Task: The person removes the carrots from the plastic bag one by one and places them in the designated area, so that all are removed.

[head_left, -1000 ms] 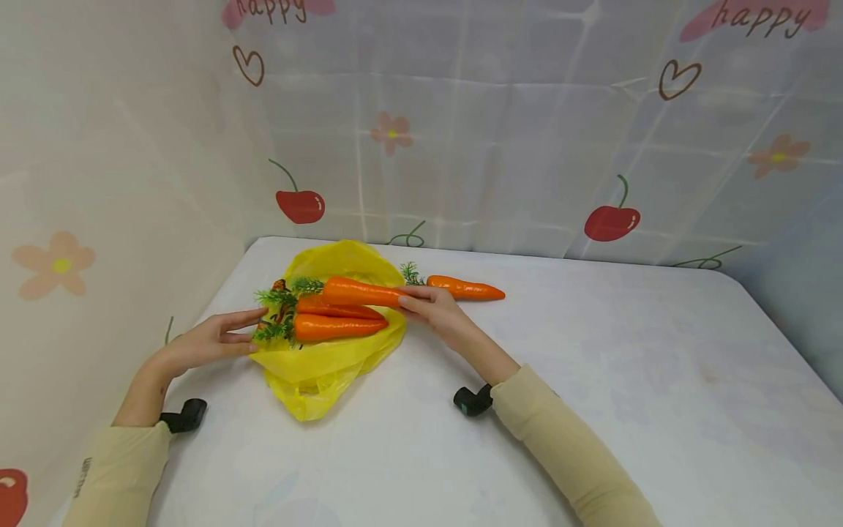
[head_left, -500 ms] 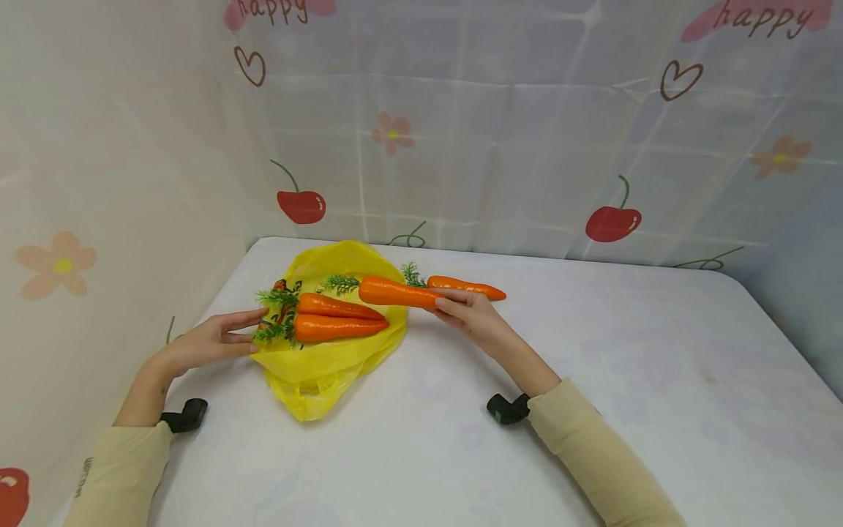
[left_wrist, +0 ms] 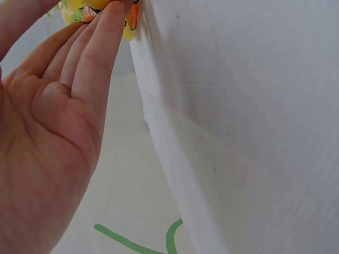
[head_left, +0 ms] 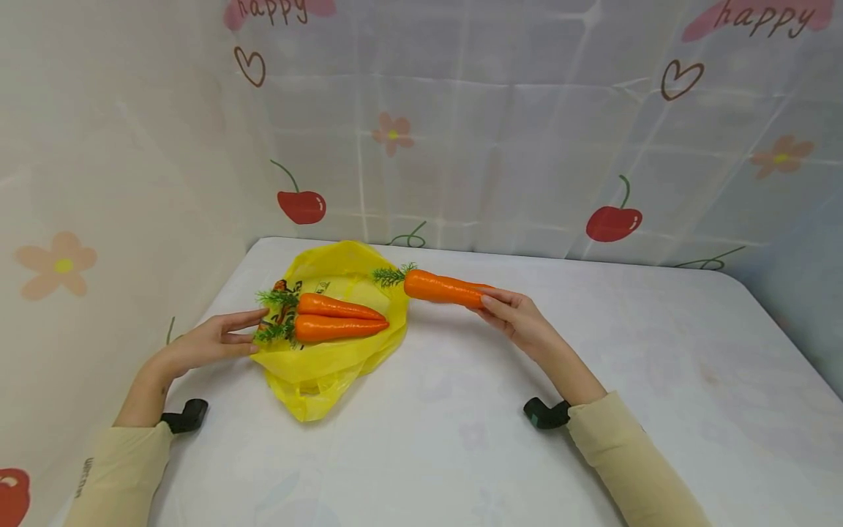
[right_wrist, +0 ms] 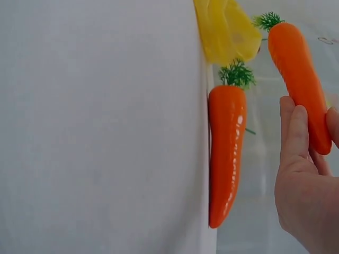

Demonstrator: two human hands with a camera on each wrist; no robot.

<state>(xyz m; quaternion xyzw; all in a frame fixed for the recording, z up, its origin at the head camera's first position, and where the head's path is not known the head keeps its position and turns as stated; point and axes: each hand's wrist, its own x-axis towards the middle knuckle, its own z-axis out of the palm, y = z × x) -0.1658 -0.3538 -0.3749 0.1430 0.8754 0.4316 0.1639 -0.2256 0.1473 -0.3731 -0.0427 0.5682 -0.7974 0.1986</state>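
Note:
My right hand [head_left: 520, 322] pinches an orange carrot [head_left: 437, 288] near its tapered tip, raised above the table, its green leafy top pointing left. In the right wrist view the thumb and fingers [right_wrist: 299, 137] lie on either side of its lower end. A second carrot [right_wrist: 226, 148] lies behind it, mostly covered in the head view. Two more carrots, an upper carrot [head_left: 336, 304] and a lower carrot [head_left: 339, 327], lie side by side on a yellow plastic bag [head_left: 329, 366]. My left hand [head_left: 204, 340] touches the bag's left edge, fingers extended; its fingertips are partly hidden in the left wrist view.
A white-covered table [head_left: 421, 454] carries everything. A printed curtain [head_left: 474, 146] with cherries and flowers hangs behind and along the left side. A small black device sits at each wrist.
My right hand has drawn the held carrot rightward from above the carrots on the bag to in front of the rear carrot. The left hand and bag have not visibly moved.

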